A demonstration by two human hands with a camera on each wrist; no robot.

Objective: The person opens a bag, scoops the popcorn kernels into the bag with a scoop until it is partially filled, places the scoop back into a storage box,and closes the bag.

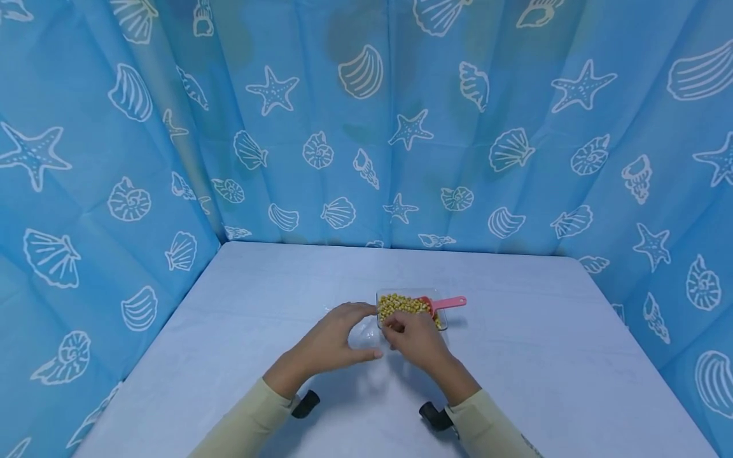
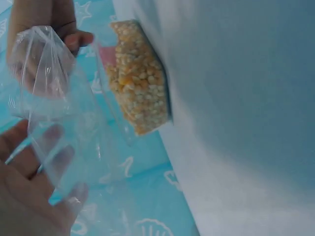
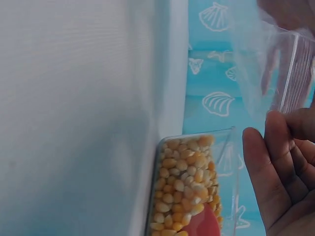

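Observation:
A clear plastic bag [image 1: 365,333] hangs between the two hands, its thin film plainest in the left wrist view. My right hand [image 1: 420,338] pinches the bag's upper edge between thumb and finger, the other fingers loosely bent. My left hand [image 1: 328,340] is spread at the bag's left side, thumb apart from straight fingers; the film lies against or in front of those fingers. Just beyond the hands stands a clear rectangular container [image 3: 233,162] filled with yellow corn kernels [image 1: 397,304]. A pink scoop [image 1: 451,303] rests in the kernels, its handle jutting right over the rim.
A white cloth covers the table [image 1: 258,286]. Blue curtains [image 1: 355,127] printed with shells and starfish rise behind it and at both sides. Each wrist carries a small black camera [image 1: 306,404].

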